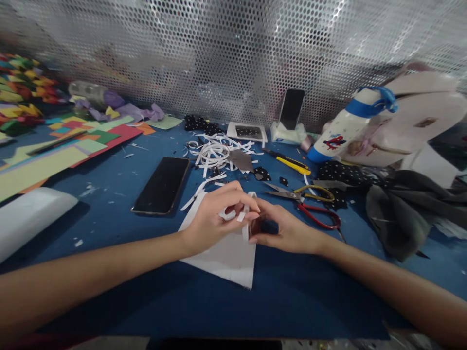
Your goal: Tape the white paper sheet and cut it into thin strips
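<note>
Between my two hands is a narrow white paper strip (245, 232), bent into a loop. My left hand (217, 216) pinches the strip near its short end with thumb and fingers. From the right, my right hand (286, 226) grips the loop's edge between thumb and fingertips. Beneath the hands lies a white sheet (226, 262), partly covered by my left hand. Just beyond, a heap of curled white paper strips (215, 153) lies on the blue table (164, 296). Scissors (299, 194) with one yellow and one red handle rest open beyond my right hand.
A black phone (162, 185) lies left of the sheet. A yellow cutter knife (292, 164), a propped phone (292, 109) and a Spider-Man bottle (345, 129) stand or lie behind. Coloured papers (87, 143) spread at left; dark fabric (399, 214) lies at right. A perforated metal panel (219, 58) closes the back.
</note>
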{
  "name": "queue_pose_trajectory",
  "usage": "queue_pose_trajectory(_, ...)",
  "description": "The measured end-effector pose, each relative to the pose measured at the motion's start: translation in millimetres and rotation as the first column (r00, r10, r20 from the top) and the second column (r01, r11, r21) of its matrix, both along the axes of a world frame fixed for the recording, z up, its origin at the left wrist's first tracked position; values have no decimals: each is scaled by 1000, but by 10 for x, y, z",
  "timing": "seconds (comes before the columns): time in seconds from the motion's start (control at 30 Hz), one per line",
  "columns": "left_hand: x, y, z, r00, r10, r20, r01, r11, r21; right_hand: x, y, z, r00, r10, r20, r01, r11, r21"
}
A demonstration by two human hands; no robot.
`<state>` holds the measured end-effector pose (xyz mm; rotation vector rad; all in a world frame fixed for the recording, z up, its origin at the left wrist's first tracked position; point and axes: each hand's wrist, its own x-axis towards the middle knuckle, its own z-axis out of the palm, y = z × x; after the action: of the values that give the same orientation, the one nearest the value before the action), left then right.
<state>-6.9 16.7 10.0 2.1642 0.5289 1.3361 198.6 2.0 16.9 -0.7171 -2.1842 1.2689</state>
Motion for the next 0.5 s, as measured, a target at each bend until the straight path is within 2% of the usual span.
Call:
queue_pose_trajectory(0.17,21,2,19,1000,25,-10,-24,999,45,47,18,96,999,-48,19,46,996,76)
queue_pose_trajectory(0.27,29,-16,62,999,26,-33,-22,994,107,38,31,164,995,-72,-72,75,996,40)
queue_pose_trajectory(0.4,15,-34,123,992,80,-98,-52,964,259,-19,33,180,956,-233,-178,211,968,-135)
queue_pose_trajectory(0.5,1,-39,141,970,160,-184,-64,896,440,-46,19,151,933,-307,-188,233,913,-335)
